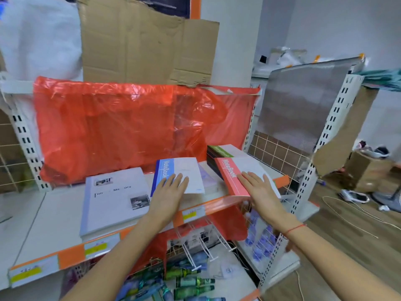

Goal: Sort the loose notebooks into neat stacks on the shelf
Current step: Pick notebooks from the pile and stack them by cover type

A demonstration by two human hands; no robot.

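On the white shelf (56, 216) lies a large pale-blue notebook (112, 203) at the left. In the middle sits a blue-spined notebook (184, 168) atop a small stack; my left hand (169, 192) rests flat on it with straight fingers. To the right, a pink-spined notebook (230, 170) tops a taller dark stack, and my right hand (258, 187) presses flat on its cover. Behind it a green-spined notebook (221, 149) lies on the same stack.
Red plastic sheeting (121, 127) hangs across the back of the shelf, with cardboard (138, 44) above it. An orange price rail (71, 257) edges the shelf front. Wire hooks (201, 242) and green bottles (191, 283) sit below. A second rack (308, 181) stands at the right.
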